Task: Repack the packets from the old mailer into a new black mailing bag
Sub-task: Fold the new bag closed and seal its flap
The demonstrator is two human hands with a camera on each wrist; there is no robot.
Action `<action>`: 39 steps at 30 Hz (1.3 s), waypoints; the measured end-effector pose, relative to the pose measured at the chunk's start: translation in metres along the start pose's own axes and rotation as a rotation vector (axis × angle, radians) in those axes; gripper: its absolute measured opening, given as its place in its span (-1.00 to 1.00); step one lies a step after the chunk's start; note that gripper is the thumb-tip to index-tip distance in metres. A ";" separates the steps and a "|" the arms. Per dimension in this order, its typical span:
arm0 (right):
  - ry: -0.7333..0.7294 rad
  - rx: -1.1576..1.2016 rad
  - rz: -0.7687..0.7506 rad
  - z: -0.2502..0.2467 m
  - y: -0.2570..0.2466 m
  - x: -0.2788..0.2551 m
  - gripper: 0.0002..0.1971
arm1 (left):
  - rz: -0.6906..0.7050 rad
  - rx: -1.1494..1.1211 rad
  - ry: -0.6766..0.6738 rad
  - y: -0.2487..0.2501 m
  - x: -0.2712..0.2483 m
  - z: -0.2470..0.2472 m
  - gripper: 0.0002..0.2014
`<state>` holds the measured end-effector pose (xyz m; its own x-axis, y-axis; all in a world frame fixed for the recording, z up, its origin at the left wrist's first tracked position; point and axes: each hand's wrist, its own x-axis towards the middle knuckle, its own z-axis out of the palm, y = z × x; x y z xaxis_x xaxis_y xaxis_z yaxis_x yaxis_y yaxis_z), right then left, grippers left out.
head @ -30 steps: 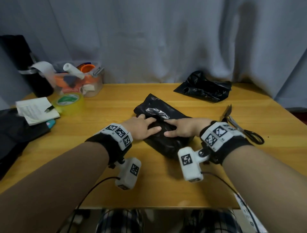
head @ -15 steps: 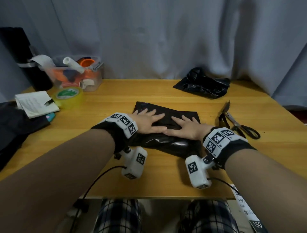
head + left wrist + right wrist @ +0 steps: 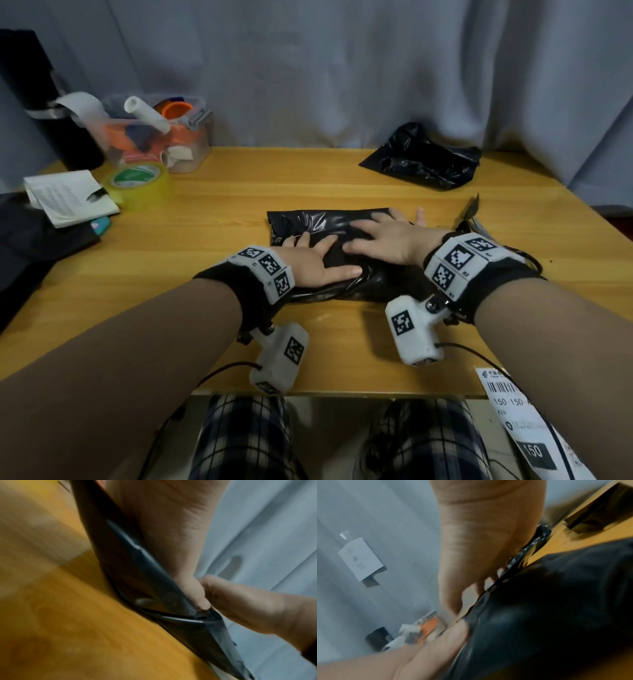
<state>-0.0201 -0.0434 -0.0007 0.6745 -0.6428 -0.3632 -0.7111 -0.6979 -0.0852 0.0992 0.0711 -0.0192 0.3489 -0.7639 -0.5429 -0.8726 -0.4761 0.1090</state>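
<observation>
The new black mailing bag (image 3: 308, 221) lies flat and crosswise in the middle of the wooden table (image 3: 222, 202), bulging with its contents. My left hand (image 3: 310, 265) rests palm down on its near left part, fingers straight. My right hand (image 3: 383, 240) presses flat on its right part, fingers spread toward the far edge. The left wrist view shows my left hand (image 3: 171, 520) lying on the bag (image 3: 137, 563) at a fold. From the right wrist, my right hand (image 3: 479, 534) lies on the bag (image 3: 556, 601). The old mailer (image 3: 424, 161) sits crumpled at the back right. No packets show.
Scissors (image 3: 471, 214) lie just right of my right wrist, mostly hidden. At the back left stand a clear plastic box (image 3: 154, 137) of supplies, a tape roll (image 3: 140, 181) and a notepad (image 3: 68, 200). A shipping label (image 3: 527, 421) hangs past the table's front right corner.
The bag has turned from diagonal to crosswise. My hands, touching at its middle before, have slid apart: the right toward the bag's right end, the left toward its left part.
</observation>
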 end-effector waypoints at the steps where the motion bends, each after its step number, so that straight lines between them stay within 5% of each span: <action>1: 0.066 0.036 -0.025 0.001 -0.004 -0.001 -0.39 | -0.007 0.008 0.010 0.001 -0.002 0.001 -0.05; 6: 0.071 0.098 -0.013 0.024 -0.015 -0.001 -0.41 | -0.037 0.149 0.073 -0.021 -0.008 -0.012 -0.01; 11: -0.016 0.143 0.065 0.023 -0.017 0.003 -0.13 | -0.036 0.107 -0.112 -0.053 -0.005 -0.014 0.16; 18: -0.011 0.082 0.058 0.019 -0.020 0.005 -0.04 | -0.113 0.212 -0.021 -0.052 -0.002 0.004 0.03; 23: 0.100 -0.059 -0.126 0.016 -0.026 -0.004 -0.11 | -0.056 0.205 -0.033 -0.054 -0.014 -0.011 0.12; 27: 0.054 0.004 -0.136 0.026 -0.028 -0.007 -0.14 | -0.036 0.172 0.042 -0.064 -0.019 -0.017 -0.07; 32: 0.104 0.094 -0.161 0.022 -0.028 -0.006 -0.16 | 0.179 -0.026 0.302 -0.074 -0.027 -0.023 -0.45; 39: 0.324 0.239 -0.303 0.013 -0.040 -0.006 -0.63 | 0.265 -0.280 0.475 -0.090 -0.029 -0.030 -0.88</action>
<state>0.0019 -0.0074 -0.0068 0.8578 -0.5138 0.0141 -0.4737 -0.8009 -0.3662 0.1776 0.1226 0.0115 0.3024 -0.9522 -0.0435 -0.8500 -0.2901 0.4397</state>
